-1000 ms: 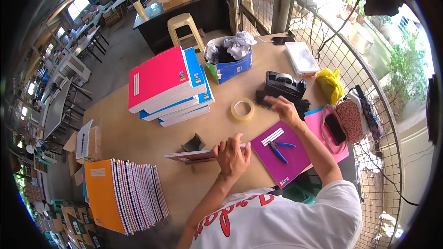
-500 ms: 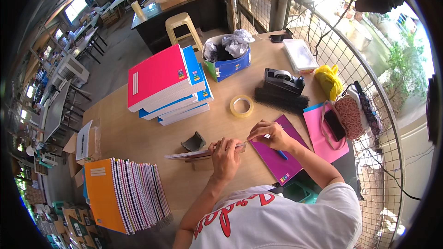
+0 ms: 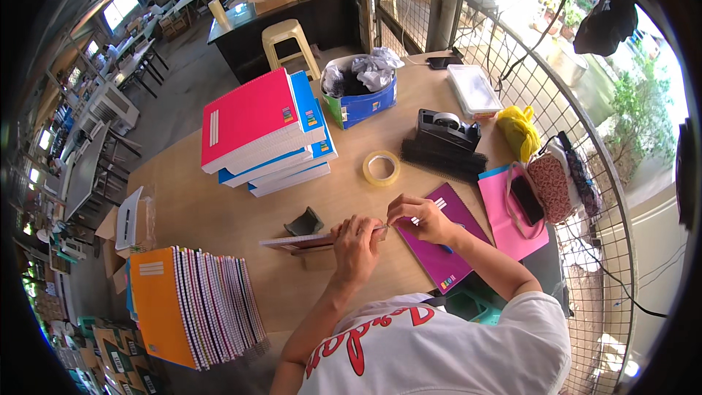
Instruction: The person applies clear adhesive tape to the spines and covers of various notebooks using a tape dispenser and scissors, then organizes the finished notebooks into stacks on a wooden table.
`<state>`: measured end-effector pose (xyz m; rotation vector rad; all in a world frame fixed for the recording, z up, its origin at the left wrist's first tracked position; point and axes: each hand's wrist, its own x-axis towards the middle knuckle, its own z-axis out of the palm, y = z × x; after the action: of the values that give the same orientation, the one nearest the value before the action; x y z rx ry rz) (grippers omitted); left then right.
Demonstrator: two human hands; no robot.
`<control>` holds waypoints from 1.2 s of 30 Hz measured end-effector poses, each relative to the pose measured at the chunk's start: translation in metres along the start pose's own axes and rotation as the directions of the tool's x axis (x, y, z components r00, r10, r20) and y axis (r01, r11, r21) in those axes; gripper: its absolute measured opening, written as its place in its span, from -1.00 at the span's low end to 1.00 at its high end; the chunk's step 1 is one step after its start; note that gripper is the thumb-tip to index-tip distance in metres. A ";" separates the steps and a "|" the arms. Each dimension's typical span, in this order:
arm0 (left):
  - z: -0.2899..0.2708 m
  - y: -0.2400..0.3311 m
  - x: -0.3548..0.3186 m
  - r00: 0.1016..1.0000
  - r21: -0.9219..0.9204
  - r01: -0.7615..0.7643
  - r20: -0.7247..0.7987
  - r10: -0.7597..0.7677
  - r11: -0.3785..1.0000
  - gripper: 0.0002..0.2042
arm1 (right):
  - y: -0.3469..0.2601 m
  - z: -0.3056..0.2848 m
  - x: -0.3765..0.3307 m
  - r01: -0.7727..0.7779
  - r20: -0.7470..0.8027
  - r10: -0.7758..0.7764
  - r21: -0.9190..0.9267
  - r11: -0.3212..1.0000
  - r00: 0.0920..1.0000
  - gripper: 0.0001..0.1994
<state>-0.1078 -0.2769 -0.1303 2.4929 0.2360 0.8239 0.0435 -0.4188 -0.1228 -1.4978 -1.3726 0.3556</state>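
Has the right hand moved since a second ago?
Yes. Against the black tape dispenser, the right hand has moved away, leftward and toward the person's body, and is now beside the left hand.

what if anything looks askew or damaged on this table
The pink-and-blue notebook stack is uneven: its layers jut past one another instead of lining up. The dark, curved piece left of the left hand has an irregular outline, like a fragment, though I can't tell whether it's broken. I see no spill.
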 end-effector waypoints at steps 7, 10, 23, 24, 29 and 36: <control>-0.002 -0.001 0.001 0.999 0.008 0.011 0.030 -0.011 1.000 -0.86 | 0.003 0.001 0.001 0.023 -0.105 -0.041 -0.169 0.985 0.994 -0.77; 0.000 -0.003 0.000 1.000 0.008 0.003 0.027 -0.003 1.000 -0.85 | 0.004 0.002 -0.002 -0.015 -0.031 0.014 -0.027 1.000 0.999 -0.79; -0.004 -0.002 0.000 1.000 0.034 -0.017 0.026 0.016 0.999 -0.84 | 0.007 -0.006 -0.002 -0.098 0.106 0.089 0.078 0.992 0.990 -0.80; -0.003 -0.002 0.000 1.000 0.035 -0.015 0.025 0.014 0.999 -0.84 | 0.005 -0.005 -0.001 -0.105 0.145 0.095 0.059 0.993 0.985 -0.79; -0.006 -0.008 0.000 0.999 -0.079 0.046 0.018 -0.045 0.996 -0.84 | -0.010 -0.005 0.005 -0.088 0.149 0.103 -0.103 0.991 0.983 -0.78; -0.011 -0.007 -0.003 0.997 0.010 -0.021 0.080 0.020 1.000 -0.82 | -0.030 0.005 0.004 -0.073 0.118 0.105 -0.248 0.966 0.987 -0.79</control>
<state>-0.1164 -0.2673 -0.1280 2.5355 0.1882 0.7312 0.0240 -0.4184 -0.0995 -1.7685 -1.4965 0.3567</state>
